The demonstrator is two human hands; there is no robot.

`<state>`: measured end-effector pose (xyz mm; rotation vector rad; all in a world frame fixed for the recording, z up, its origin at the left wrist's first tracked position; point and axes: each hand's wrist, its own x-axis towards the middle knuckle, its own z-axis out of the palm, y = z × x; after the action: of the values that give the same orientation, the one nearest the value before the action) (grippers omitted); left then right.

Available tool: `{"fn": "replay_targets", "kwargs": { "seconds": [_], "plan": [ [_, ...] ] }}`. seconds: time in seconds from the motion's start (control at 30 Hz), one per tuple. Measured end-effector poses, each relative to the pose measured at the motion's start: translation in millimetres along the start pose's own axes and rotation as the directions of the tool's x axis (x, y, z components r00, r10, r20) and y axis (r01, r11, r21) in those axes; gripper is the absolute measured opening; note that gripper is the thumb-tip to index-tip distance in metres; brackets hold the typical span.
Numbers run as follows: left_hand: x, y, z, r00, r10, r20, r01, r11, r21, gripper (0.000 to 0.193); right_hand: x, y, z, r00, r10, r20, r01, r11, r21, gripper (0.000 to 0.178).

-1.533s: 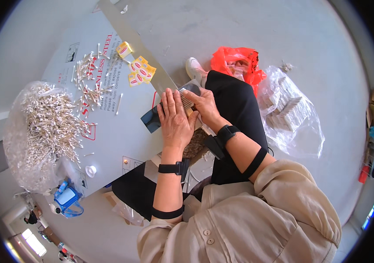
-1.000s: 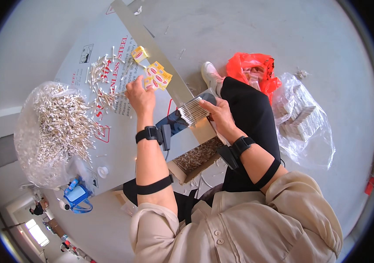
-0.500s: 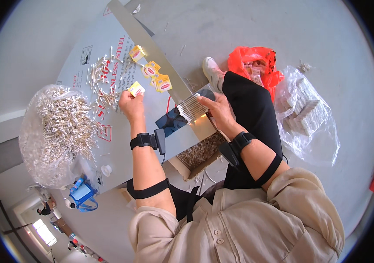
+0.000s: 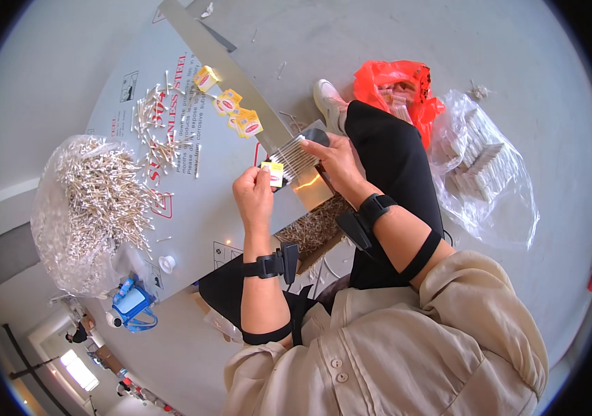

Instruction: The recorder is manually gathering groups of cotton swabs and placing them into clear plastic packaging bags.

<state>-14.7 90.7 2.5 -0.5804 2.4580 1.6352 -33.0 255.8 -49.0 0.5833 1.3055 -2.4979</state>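
Observation:
My left hand pinches a small yellow and white card between thumb and fingers. The card is at the left edge of a row of cotton swabs; I cannot tell whether they touch. My right hand is closed on the swabs' clear pack from the right, thumb on top. The swabs lie side by side in it. A dark round patch shows at the pack's far end. More yellow cards lie in small stacks on the metal-sheet table, beyond my hands.
Loose swabs are scattered on the table. A clear bag heaped with swabs stands at left, near a blue bottle. Below my right hand is a cardboard box. A red bag and a clear bag of packs lie right.
My left hand has moved right with the yellow card, from over the table to the swabs' left edge. My right hand still holds the pack, slightly farther left and up.

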Motion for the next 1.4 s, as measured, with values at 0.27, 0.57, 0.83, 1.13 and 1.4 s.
{"fn": "replay_targets", "kwargs": {
  "seconds": [0.27, 0.57, 0.83, 1.13, 1.4],
  "plan": [
    [-0.1, 3.4, 11.3, 0.934, 0.296, -0.198, -0.196, 0.892, 0.407, 0.024, -2.0, -3.7, 1.1, 0.999, 0.040, -0.016, -0.039, 0.998, 0.051, 0.007],
    [8.9, -10.7, 10.9, 0.982, 0.163, -0.100, -0.123, 0.936, 0.329, 0.024, -3.3, -5.6, 3.2, 1.000, 0.028, 0.000, -0.028, 0.997, 0.072, 0.006],
    [15.9, -20.0, 4.1, 0.990, 0.085, -0.112, -0.050, 0.957, 0.286, 0.024, -2.8, -4.1, 3.6, 0.999, 0.043, -0.009, -0.042, 0.995, 0.088, 0.006],
    [14.7, -21.1, 5.2, 0.993, 0.041, -0.108, -0.016, 0.975, 0.222, 0.025, 3.5, 8.6, 1.7, 0.996, -0.079, -0.036, 0.080, 0.996, 0.038, 0.007],
    [5.8, -5.6, 10.2, 0.999, 0.048, -0.010, -0.039, 0.909, 0.415, 0.025, 6.2, 15.3, 1.1, 0.988, -0.150, -0.043, 0.147, 0.987, -0.069, 0.011]
  ]
}}
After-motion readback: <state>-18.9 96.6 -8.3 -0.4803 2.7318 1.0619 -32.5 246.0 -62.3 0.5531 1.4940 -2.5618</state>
